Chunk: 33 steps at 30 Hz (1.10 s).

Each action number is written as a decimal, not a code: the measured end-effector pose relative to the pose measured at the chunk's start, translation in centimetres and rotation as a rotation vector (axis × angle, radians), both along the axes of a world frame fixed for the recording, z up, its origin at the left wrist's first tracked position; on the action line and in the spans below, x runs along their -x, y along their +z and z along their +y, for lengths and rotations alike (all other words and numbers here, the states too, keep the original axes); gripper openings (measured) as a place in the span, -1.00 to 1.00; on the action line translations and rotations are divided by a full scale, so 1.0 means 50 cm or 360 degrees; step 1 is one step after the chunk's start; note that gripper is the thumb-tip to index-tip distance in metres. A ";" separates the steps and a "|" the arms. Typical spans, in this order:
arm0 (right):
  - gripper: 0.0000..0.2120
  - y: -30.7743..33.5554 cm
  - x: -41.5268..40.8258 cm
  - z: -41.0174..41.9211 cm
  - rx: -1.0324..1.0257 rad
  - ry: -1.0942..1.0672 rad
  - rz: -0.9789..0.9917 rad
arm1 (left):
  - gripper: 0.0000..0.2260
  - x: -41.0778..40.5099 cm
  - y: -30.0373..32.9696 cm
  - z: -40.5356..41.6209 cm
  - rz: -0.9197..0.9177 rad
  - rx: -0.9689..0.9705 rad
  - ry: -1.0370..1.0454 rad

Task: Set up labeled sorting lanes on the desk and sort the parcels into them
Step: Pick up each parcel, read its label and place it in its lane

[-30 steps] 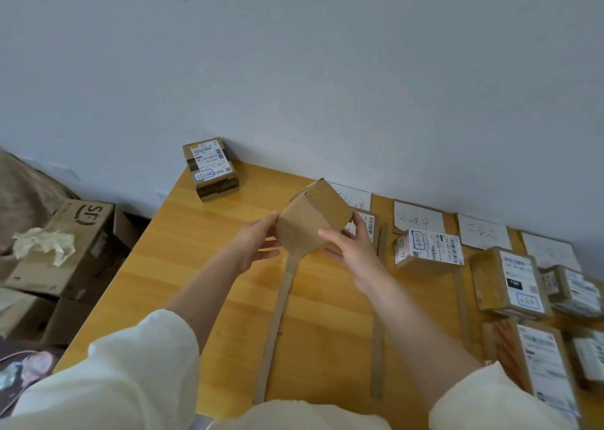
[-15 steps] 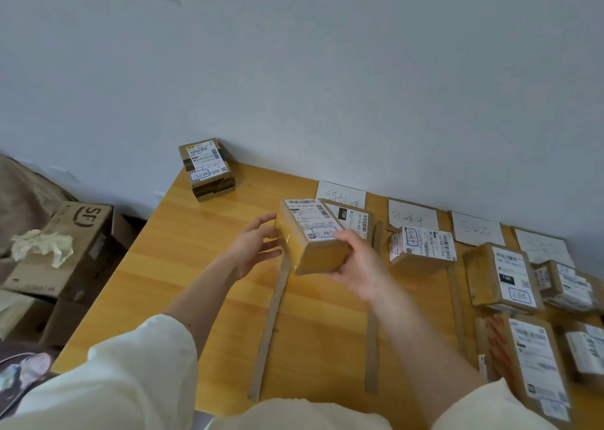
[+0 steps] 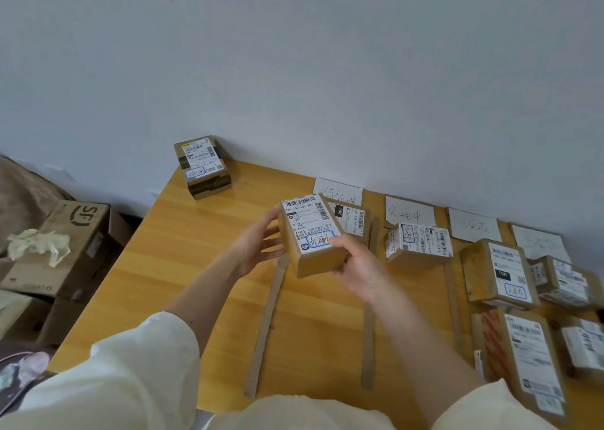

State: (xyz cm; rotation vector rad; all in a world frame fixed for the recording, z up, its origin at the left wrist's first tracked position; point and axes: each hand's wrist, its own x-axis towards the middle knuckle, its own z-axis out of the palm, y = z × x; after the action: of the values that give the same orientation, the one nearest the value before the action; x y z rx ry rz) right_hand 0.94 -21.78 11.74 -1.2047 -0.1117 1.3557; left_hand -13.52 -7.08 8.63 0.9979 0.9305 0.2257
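Note:
A small brown parcel [image 3: 310, 233] with a white shipping label and a blue-outlined handwritten mark is held above the wooden desk [image 3: 202, 266], label side up. My right hand [image 3: 356, 266] grips its near right corner, thumb on top. My left hand [image 3: 258, 246] has straight fingers against its left side. Behind it lies another parcel [image 3: 351, 222] in the leftmost lane. White handwritten lane labels [image 3: 340, 194] line the wall. Cardboard strips [image 3: 268, 325] mark the lanes.
A stack of two parcels [image 3: 202, 168] sits at the desk's far left corner. Several sorted parcels [image 3: 496, 272] fill the right lanes. Brown cartons [image 3: 65, 243] with crumpled paper stand on the floor to the left, beyond the desk's left edge.
The parcel was turned over from its plain underside to label side up. It now sits steadier between both hands, and my view has shifted slightly.

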 end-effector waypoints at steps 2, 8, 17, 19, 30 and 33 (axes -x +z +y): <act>-0.70 -0.002 0.001 -0.008 0.0032 0.0057 -0.0017 | -0.50 -0.002 -0.006 -0.002 0.0018 -0.0012 -0.0064; -0.69 -0.030 -0.001 -0.041 0.0393 0.0143 -0.0127 | -0.58 -0.003 -0.027 -0.008 0.0071 -0.0032 -0.0191; -0.78 -0.041 -0.013 -0.100 0.0423 0.0054 -0.0093 | -0.65 -0.040 -0.035 -0.052 0.0087 -0.0013 -0.0285; -0.78 -0.040 -0.020 -0.112 0.0425 0.0038 -0.0103 | -0.64 -0.053 -0.035 -0.065 0.0077 0.0009 -0.0290; -0.73 -0.096 -0.109 -0.311 0.0772 -0.0499 -0.0125 | -0.64 -0.111 -0.130 -0.189 0.0607 -0.0490 -0.0614; -0.77 -0.109 -0.139 -0.347 0.0892 -0.0592 -0.0111 | -0.59 -0.117 -0.155 -0.225 0.0732 -0.0527 -0.0789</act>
State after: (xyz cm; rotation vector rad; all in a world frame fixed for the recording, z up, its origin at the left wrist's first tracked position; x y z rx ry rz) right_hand 7.90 -39.11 6.30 -1.6416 0.4524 1.0410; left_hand -7.68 -18.31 0.89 1.5952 1.0414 -0.2905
